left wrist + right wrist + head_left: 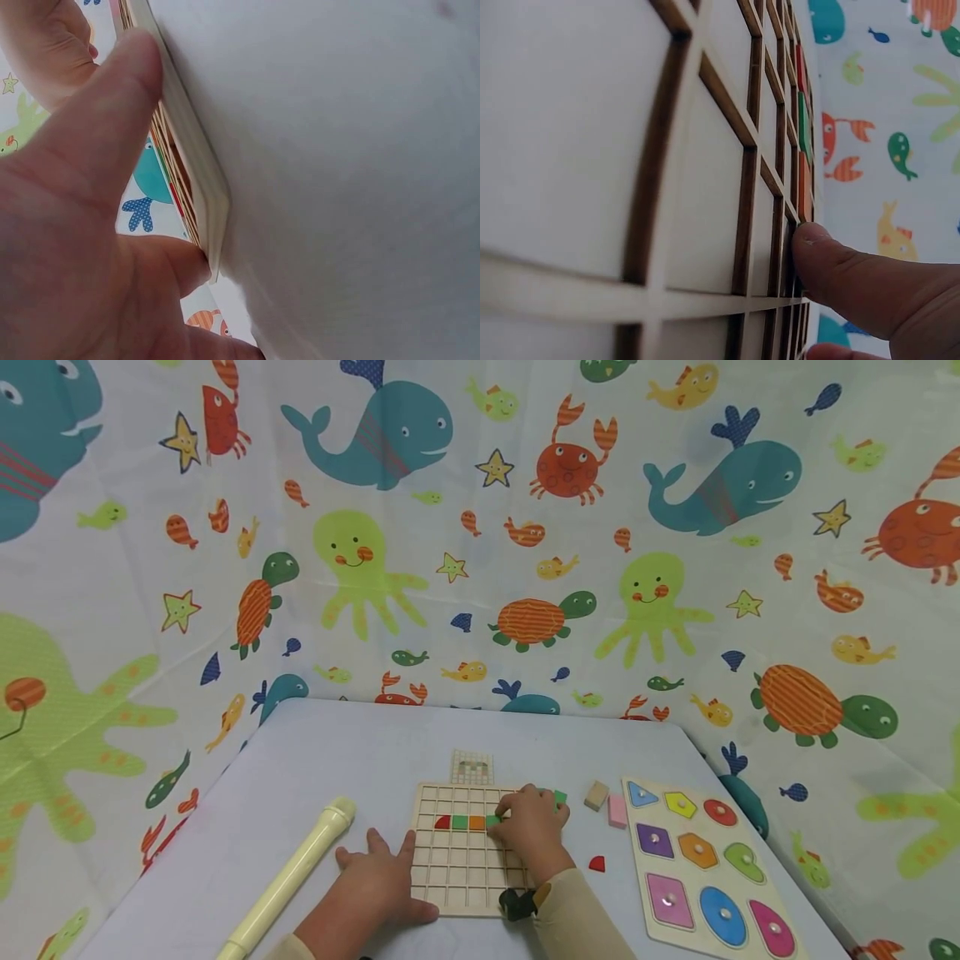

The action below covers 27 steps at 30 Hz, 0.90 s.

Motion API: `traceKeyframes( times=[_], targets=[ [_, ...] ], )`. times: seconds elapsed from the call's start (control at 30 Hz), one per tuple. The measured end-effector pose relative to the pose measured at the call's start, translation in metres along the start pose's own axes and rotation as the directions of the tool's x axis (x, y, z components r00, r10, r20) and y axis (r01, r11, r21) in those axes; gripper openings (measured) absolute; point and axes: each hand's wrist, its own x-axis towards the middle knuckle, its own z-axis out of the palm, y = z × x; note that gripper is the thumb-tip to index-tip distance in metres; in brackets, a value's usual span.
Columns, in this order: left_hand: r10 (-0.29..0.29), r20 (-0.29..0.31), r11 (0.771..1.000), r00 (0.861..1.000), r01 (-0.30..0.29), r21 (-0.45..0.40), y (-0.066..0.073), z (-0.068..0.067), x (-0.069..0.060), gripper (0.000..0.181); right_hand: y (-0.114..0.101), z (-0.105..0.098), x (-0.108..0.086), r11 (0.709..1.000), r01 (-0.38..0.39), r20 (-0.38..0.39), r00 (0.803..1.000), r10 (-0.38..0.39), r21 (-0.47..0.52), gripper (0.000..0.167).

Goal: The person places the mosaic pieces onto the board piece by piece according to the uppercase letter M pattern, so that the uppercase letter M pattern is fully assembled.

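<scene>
A wooden grid board (459, 878) lies flat on the table. One of its rows holds a red quarter-round piece (443, 822), a green square (460, 822), an orange square (477, 822) and another green square (492, 821). My right hand (534, 831) is over the board's right part, with thumb and fingertips pinching at that last green square; in the right wrist view the thumb (847, 274) touches the grid beside the orange square, hiding the green one. Fingers spread, my left hand (371, 885) steadies the board's left side and front edge; its thumb (112, 112) presses the rim.
A small pattern card (472, 767) lies behind the board. Right of it are a plain wood block (596, 795), a pink block (617, 811), a red quarter piece (597, 863), a partly hidden green piece (560, 797) and a shape puzzle (660, 864). A pale yellow stick (292, 877) lies left.
</scene>
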Motion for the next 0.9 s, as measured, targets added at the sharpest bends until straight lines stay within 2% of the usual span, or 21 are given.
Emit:
traceKeyframes(
  times=[0.43,0.9],
  targets=[
    [0.001,0.008,1.0,1.0,-0.001,-0.002,-0.0012,0.0,-0.0001,0.121,0.0003,0.0049,0.0021,1.0,-0.025,-0.014,1.0,0.025,-0.006,0.024],
    [0.007,-0.004,1.0,1.0,-0.007,-0.011,0.0003,-0.0014,-0.0034,0.121,-0.0009,0.0048,0.0006,0.998,-0.043,0.007,0.999,0.044,-0.039,0.025]
  ],
)
